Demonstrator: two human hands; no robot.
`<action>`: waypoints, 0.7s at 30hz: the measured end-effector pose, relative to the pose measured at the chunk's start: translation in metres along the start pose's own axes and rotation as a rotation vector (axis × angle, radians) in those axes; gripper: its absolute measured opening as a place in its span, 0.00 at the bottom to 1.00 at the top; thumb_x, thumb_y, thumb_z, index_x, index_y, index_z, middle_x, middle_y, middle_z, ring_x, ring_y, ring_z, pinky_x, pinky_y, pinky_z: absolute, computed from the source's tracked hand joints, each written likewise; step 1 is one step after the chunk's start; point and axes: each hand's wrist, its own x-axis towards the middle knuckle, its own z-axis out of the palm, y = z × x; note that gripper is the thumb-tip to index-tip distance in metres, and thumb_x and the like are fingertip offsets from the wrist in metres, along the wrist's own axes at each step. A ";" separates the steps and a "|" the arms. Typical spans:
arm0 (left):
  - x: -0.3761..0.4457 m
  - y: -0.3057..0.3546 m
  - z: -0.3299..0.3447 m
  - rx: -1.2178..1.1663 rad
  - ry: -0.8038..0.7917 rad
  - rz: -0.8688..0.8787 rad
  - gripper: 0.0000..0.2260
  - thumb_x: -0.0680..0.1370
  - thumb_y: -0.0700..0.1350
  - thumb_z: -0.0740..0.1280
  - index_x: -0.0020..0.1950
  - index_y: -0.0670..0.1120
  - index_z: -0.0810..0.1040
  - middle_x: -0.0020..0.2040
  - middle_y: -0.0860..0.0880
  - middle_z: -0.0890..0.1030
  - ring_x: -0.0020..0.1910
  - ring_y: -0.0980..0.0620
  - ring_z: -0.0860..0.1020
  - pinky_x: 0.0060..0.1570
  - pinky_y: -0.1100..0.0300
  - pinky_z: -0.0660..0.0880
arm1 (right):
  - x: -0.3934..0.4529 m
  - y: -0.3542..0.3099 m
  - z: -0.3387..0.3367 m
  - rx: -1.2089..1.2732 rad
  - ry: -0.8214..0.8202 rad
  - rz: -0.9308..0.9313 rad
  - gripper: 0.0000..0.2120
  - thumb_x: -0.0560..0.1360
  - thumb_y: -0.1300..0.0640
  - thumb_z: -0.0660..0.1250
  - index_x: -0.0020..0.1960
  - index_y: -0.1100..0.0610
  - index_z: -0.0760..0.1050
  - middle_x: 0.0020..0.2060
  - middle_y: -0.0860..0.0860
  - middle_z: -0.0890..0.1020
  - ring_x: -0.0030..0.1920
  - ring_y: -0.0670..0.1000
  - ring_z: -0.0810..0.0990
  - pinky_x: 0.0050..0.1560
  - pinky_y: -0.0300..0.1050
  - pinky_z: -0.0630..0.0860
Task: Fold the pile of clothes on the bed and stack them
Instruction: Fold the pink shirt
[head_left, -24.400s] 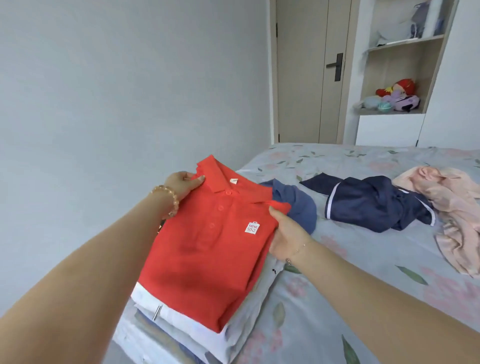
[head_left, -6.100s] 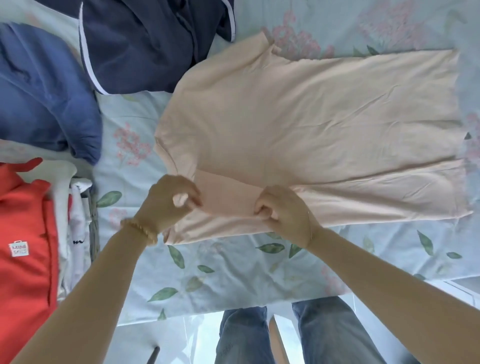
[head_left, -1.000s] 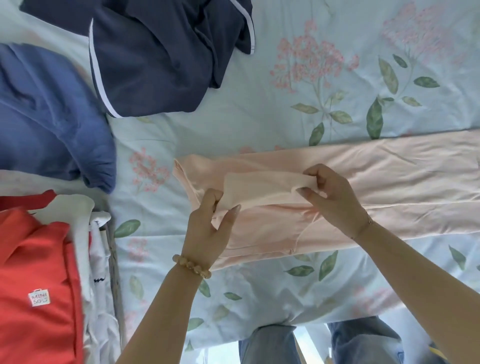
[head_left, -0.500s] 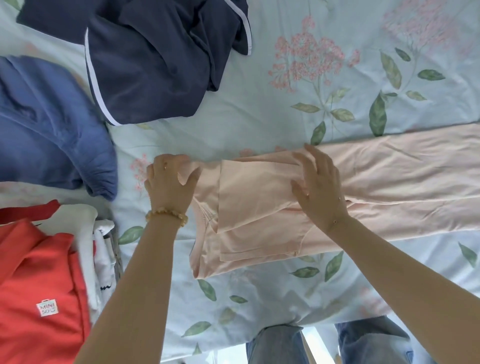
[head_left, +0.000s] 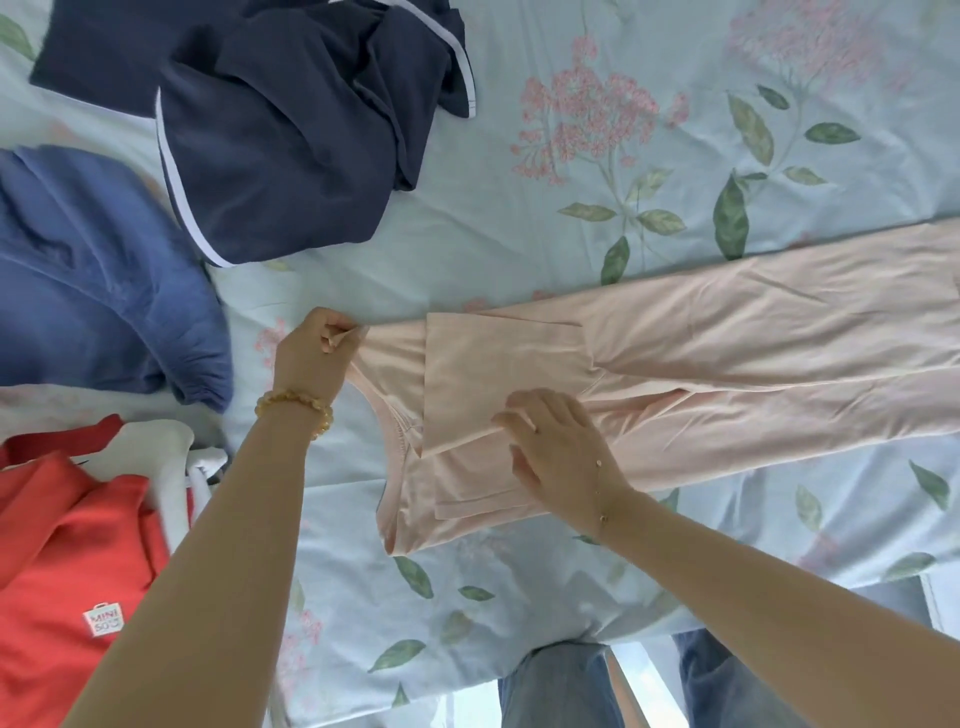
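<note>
A pale pink shirt (head_left: 727, 353) lies on the bed as a long strip, both sides folded in, stretching to the right edge of view. Its sleeve flap (head_left: 498, 374) is folded over near the neckline. My left hand (head_left: 311, 353) pinches the shirt's upper left shoulder corner. With its fingers spread, my right hand (head_left: 556, 447) lies flat on the folded sleeve near the strip's lower edge. At the lower left sits the stack of folded clothes, a red polo shirt (head_left: 57, 545) on top.
A crumpled navy garment with white trim (head_left: 291, 140) and a blue garment (head_left: 88, 275) lie at the upper left on the floral bedsheet (head_left: 597, 171). The bed's near edge runs along the bottom, with my jeans-clad legs (head_left: 561, 686) below it.
My left hand has taken a pinch on the shoulder corner. My right hand has slid down from the sleeve's upper edge to its lower edge. The sleeve flap now lies flat.
</note>
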 end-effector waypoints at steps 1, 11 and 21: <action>0.000 -0.002 -0.004 -0.034 -0.021 -0.003 0.06 0.77 0.50 0.69 0.50 0.50 0.77 0.43 0.59 0.78 0.42 0.58 0.75 0.46 0.65 0.70 | -0.005 -0.016 0.006 0.009 -0.035 -0.085 0.20 0.64 0.58 0.74 0.56 0.55 0.77 0.55 0.54 0.78 0.54 0.58 0.78 0.54 0.51 0.76; 0.012 -0.004 -0.025 -0.075 -0.207 -0.037 0.06 0.75 0.50 0.72 0.50 0.51 0.80 0.49 0.50 0.82 0.45 0.50 0.80 0.37 0.55 0.78 | 0.004 -0.121 0.088 0.044 -0.230 -0.078 0.15 0.63 0.51 0.75 0.47 0.49 0.75 0.45 0.46 0.78 0.46 0.50 0.77 0.49 0.42 0.73; -0.019 0.078 -0.035 -0.351 -0.278 -0.083 0.07 0.74 0.41 0.73 0.49 0.50 0.82 0.39 0.53 0.83 0.36 0.57 0.80 0.36 0.67 0.76 | -0.042 -0.070 -0.008 0.784 0.022 0.242 0.06 0.71 0.63 0.66 0.48 0.58 0.77 0.43 0.46 0.79 0.38 0.43 0.75 0.38 0.38 0.73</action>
